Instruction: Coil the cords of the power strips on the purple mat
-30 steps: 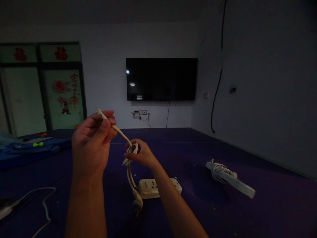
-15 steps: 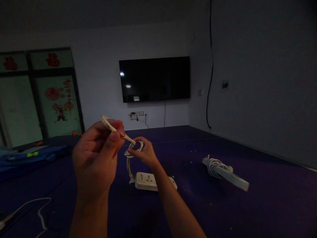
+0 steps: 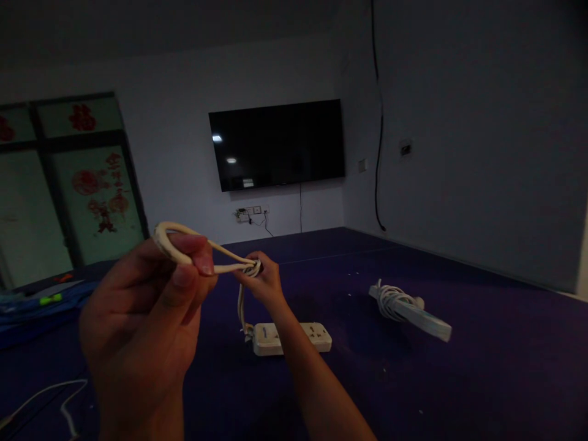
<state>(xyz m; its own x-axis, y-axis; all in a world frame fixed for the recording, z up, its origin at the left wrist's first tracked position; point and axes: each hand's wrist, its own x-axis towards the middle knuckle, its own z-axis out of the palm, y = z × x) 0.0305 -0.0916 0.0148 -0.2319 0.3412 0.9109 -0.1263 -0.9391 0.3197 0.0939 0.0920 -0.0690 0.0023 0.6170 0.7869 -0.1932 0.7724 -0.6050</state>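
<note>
Pinching a loop of cream cord (image 3: 227, 268), the left hand (image 3: 142, 318) is closest. Beside it, the right hand (image 3: 266, 280) grips the cord's bunched part, above a cream power strip (image 3: 267, 346). Farther right lies another strip (image 3: 429, 322), wrapped in white cord (image 3: 393, 302).

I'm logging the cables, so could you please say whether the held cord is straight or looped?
Looped: the left hand pinches a bend in the cord, whose two strands run to the right hand.

Has a bare left hand (image 3: 144, 327) and a bare right hand (image 3: 266, 282). Shows bare forearms (image 3: 316, 383) and rounded fingertips (image 3: 184, 277).
</note>
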